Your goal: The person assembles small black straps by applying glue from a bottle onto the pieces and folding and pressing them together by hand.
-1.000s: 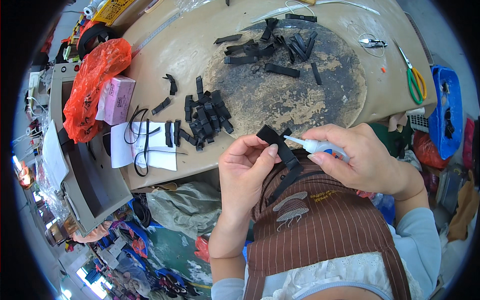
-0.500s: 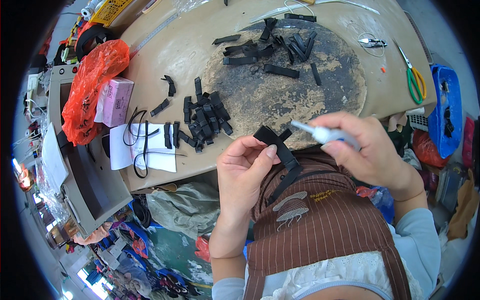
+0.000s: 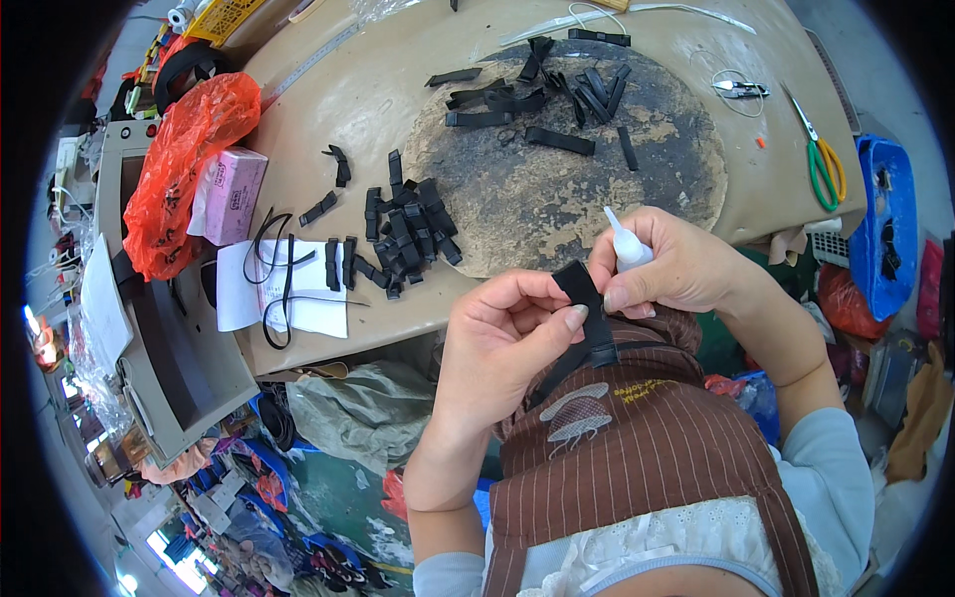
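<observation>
My left hand [image 3: 492, 348] pinches a piece of black ribbon [image 3: 595, 333] between thumb and fingers, above my lap at the table's near edge. The ribbon is folded flat and its lower end hangs over the brown apron. In my right hand [image 3: 686, 264] is a small white glue bottle [image 3: 630, 249], its thin nozzle pointing up and away. My right thumb and forefinger also close at the right side of the ribbon, touching it; what exactly they pinch there is partly hidden.
Folded black ribbon pieces [image 3: 406, 239] lie heaped left of a worn round board [image 3: 657, 179], with several more on it. Scissors [image 3: 824, 159] and small snips [image 3: 739, 90] lie at the right. A tissue box [image 3: 235, 196] and red plastic bag [image 3: 189, 169] stand at the left.
My right hand has come left and down to the ribbon, and the bottle has swung from pointing left to pointing up. The left hand has shifted slightly right with the ribbon.
</observation>
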{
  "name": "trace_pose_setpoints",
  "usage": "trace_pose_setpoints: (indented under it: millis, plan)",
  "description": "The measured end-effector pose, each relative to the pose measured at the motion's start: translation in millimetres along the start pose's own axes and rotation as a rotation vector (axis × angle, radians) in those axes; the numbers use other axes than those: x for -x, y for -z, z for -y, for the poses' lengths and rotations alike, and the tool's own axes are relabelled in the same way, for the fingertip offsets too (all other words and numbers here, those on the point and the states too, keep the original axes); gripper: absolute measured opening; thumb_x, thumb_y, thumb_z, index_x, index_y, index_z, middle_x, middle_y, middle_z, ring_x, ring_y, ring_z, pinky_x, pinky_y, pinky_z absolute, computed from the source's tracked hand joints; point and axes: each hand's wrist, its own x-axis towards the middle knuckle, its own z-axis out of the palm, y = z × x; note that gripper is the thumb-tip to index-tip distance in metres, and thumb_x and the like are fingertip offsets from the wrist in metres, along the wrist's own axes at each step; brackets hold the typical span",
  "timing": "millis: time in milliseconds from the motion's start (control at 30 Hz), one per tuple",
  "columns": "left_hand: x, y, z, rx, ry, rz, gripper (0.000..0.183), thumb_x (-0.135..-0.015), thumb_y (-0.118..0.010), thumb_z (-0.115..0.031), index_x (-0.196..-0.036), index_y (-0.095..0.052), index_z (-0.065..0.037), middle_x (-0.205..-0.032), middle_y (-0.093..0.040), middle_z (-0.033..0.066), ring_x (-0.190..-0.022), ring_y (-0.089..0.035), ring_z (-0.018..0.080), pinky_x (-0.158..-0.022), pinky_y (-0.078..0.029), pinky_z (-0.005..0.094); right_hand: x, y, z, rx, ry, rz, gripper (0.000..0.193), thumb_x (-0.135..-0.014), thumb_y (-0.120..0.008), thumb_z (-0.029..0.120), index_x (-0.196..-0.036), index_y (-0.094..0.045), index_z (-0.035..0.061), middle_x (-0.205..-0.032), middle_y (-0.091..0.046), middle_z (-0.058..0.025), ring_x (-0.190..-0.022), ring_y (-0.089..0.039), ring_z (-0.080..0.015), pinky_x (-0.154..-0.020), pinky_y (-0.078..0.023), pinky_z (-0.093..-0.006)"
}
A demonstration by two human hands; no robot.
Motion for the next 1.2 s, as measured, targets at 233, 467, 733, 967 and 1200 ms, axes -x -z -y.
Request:
trace_pose_setpoints:
  millis: [233,467,733,967,1200]
  plan:
    - [5,-6,-11,-0.227,-0.037,-0.038,0.022,-0.077,-0.063,0.004,-0.098,-0.058,0.004,-0.089,-0.062,0.0078,-0.08,-0.061,0.0108,-0.073,-0.05,0.0221,5,-9,16,0.211,-0.001,-0.103,0.016,-0.066,-0.073,0.003,-0.074,-0.059,0.0001,-0.061,-0.057,-0.004,-0.046,-0.049,-0.0071,-0.043,-0.037,-0.019]
    - [-8,7,-25,0.103,0.212,0.044,0.024,-0.079,-0.061,0.003,-0.102,-0.056,0.006,-0.091,-0.063,0.0132,-0.08,-0.064,0.0185,-0.072,-0.054,0.0272,10,-6,15,0.183,0.074,-0.138,0.015,-0.072,-0.071,0.012,-0.074,-0.06,0.0015,-0.061,-0.055,0.0002,-0.048,-0.047,-0.0049,-0.045,-0.037,-0.0179]
    - [-17,21,2,0.19,0.098,0.237,0.016,-0.075,-0.064,0.005,-0.09,-0.059,0.004,-0.081,-0.064,0.0122,-0.074,-0.064,0.0179,-0.066,-0.055,0.0259,9,-14,26,0.231,0.011,-0.055,0.013,-0.069,-0.071,0.006,-0.07,-0.059,0.0009,-0.058,-0.054,-0.0001,-0.047,-0.047,-0.0049,-0.044,-0.035,-0.0185]
    - [-5,-1,-9,-0.187,-0.058,0.094,0.021,-0.073,-0.066,0.007,-0.094,-0.061,0.003,-0.08,-0.063,0.0092,-0.075,-0.061,0.0121,-0.069,-0.051,0.0232,13,-15,28,0.368,0.058,-0.108,0.01,-0.071,-0.069,0.007,-0.07,-0.06,0.0017,-0.06,-0.053,0.0031,-0.055,-0.045,-0.0025,-0.048,-0.033,-0.0178]
    - [-5,-2,1,-0.176,-0.106,0.019,0.02,-0.076,-0.063,0.006,-0.096,-0.061,0.003,-0.085,-0.063,0.0075,-0.076,-0.06,0.0107,-0.069,-0.05,0.0229,17,-10,23,0.465,0.153,-0.068,0.014,-0.079,-0.061,0.011,-0.084,-0.059,-0.0015,-0.068,-0.056,0.0003,-0.058,-0.049,-0.0047,-0.052,-0.04,-0.0197]
